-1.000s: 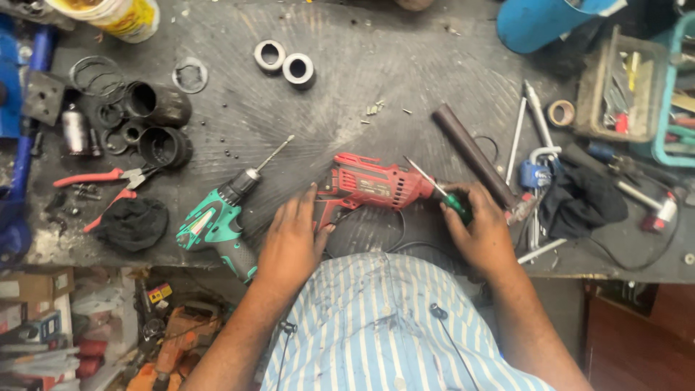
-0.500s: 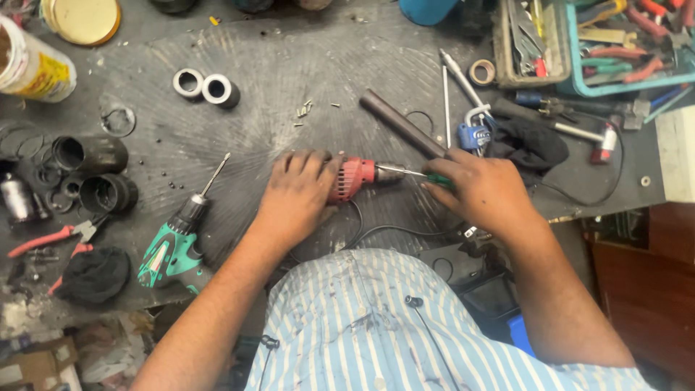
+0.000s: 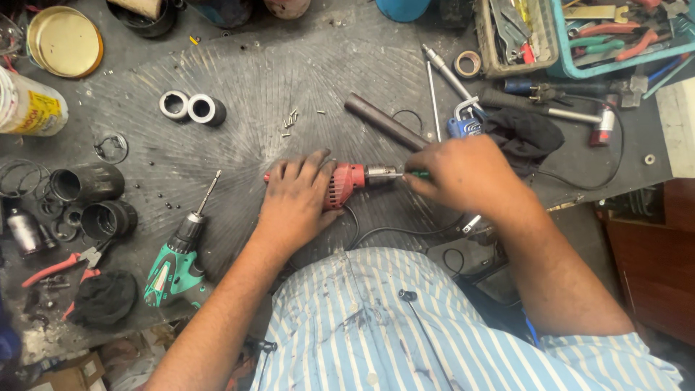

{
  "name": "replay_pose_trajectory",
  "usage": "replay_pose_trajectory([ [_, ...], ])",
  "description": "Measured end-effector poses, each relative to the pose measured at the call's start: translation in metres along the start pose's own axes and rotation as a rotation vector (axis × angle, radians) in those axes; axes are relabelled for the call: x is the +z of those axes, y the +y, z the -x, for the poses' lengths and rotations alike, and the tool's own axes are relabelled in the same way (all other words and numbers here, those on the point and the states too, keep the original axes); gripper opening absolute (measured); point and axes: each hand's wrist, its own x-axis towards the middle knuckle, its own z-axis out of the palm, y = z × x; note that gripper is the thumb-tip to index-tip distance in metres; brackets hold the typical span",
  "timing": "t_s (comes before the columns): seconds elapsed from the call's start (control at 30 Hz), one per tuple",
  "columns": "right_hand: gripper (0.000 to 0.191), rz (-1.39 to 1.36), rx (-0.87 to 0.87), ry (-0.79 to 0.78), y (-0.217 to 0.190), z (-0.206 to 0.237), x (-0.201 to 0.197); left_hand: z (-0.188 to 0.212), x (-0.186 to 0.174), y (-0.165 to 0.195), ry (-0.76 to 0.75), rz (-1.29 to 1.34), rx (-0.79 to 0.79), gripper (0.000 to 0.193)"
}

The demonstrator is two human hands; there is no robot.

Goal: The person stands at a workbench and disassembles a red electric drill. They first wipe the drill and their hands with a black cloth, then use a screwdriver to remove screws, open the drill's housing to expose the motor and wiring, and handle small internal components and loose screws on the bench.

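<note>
Open desk point(image 3: 239, 87) lies ahead of the red drill point(image 3: 346, 182) — only scattered screws point(image 3: 291, 122) dot it. To the right, a dark pipe point(image 3: 384, 122), black cloth point(image 3: 525, 134) and tool trays point(image 3: 517, 43) crowd the way; left, a green cordless drill point(image 3: 177, 257) and black pipe fittings point(image 3: 87, 185) hem it in.

Most of the red drill point(image 3: 346, 182) is covered by the left hand point(image 3: 297, 203). The tool held in the right hand point(image 3: 463, 174) is hidden except for a green tip. The 2 trays point(image 3: 499, 69) are cut off by the top edge.
</note>
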Motion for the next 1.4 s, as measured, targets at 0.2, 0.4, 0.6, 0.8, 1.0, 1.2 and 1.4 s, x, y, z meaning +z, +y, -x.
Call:
replay_pose_trajectory([
  [0.2,0.034,-0.204,-0.083,0.136,0.033,-0.015,0.017,0.0,0.009,-0.009,0.038,0.155,0.015,0.086],
  [0.4,0.025,-0.325,-0.141,0.15,0.048,-0.017,0.034,-0.001,0.01,-0.008,0.039,0.116,0.035,0.085],
  [0.6,0.025,-0.367,-0.183,0.18,0.056,-0.015,0.046,-0.003,0.009,-0.006,0.019,0.074,0.042,0.083],
  [0.8,0.024,-0.391,-0.214,0.227,0.054,-0.012,0.044,-0.003,0.008,-0.004,0.032,0.061,0.058,0.083],
  [1.0,0.031,-0.101,-0.051,0.082,0.027,-0.002,0.022,0.002,-0.002,-0.013,-0.012,0.094,0.036,0.088],
  [1.2,0.027,0.035,-0.064,0.098,0.013,0.0,0.027,0.011,-0.001,-0.028,0.016,0.105,0.017,0.083],
  [1.4,0.027,-0.093,-0.195,0.233,0.029,-0.005,0.051,0.011,0.012,-0.035,0.087,0.173,0.021,0.079],
])
